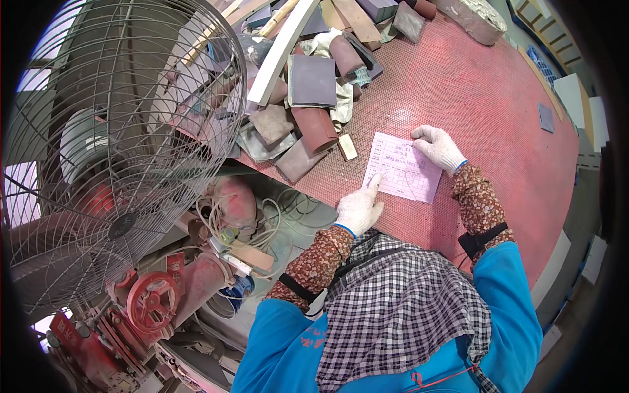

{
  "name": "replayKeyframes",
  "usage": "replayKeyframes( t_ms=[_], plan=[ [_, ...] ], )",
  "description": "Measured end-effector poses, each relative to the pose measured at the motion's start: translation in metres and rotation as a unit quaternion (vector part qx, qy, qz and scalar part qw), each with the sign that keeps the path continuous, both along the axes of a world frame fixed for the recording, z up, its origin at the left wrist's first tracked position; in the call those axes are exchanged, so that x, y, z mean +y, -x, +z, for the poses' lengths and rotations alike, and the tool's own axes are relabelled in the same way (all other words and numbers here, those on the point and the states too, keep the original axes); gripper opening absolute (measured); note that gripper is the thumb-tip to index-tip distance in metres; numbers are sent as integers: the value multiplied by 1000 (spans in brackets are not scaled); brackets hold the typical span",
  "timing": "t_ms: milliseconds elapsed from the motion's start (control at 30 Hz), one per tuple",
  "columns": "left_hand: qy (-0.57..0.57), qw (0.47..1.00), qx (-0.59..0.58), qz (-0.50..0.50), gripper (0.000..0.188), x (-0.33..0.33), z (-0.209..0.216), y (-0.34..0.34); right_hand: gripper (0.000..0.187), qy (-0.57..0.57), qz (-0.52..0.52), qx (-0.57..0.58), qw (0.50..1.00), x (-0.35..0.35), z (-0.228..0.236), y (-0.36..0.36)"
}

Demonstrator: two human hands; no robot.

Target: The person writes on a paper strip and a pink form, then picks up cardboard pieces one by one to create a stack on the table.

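Note:
A pinkish-white printed form [401, 171] with handwriting lies on the red mesh-patterned tabletop in front of me. My left hand [360, 207], in a white knit glove, is at the form's lower left edge. Its index finger stretches out onto the paper, with the thumb apart. At the upper right corner, my right hand [438, 147], also gloved, has its fingers bent and closed on the sheet's edge. The tips of those fingers are partly hidden.
Grey sanding blocks [312, 80], reddish-brown abrasive rolls [315, 129] and wood strips crowd the table's far left. A large caged fan [124, 223] stands left, above machinery with a red handwheel [153, 302]. One small grey sheet [546, 118] lies far right.

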State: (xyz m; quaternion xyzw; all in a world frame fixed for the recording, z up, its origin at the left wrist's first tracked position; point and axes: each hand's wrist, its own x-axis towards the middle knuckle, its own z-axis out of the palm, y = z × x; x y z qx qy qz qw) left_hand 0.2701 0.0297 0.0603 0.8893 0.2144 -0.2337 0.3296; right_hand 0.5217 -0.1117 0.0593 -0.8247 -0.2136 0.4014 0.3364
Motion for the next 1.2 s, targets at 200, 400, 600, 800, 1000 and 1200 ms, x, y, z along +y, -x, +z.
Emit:
replayKeyframes(
  t_ms=[200,400,600,800,1000,1200],
  plan=[
    [-11,1000,-3,1,80,0,1,0,37,12,3,6,1000,3,13,6],
    [6,999,-27,39,76,2,-2,2,36,14,-3,30,999,4,16,11],
    [-239,904,-269,231,62,55,4,31,26,-15,-14,51,998,-4,-1,9],
    [-366,877,-187,249,81,113,2,59,21,-90,-45,161,982,-5,7,16],
    [-255,919,-159,256,82,136,1,60,18,-179,-81,335,922,11,8,31],
    [-128,934,-168,288,83,153,31,50,22,-129,-17,362,923,40,4,57]
  ],
)
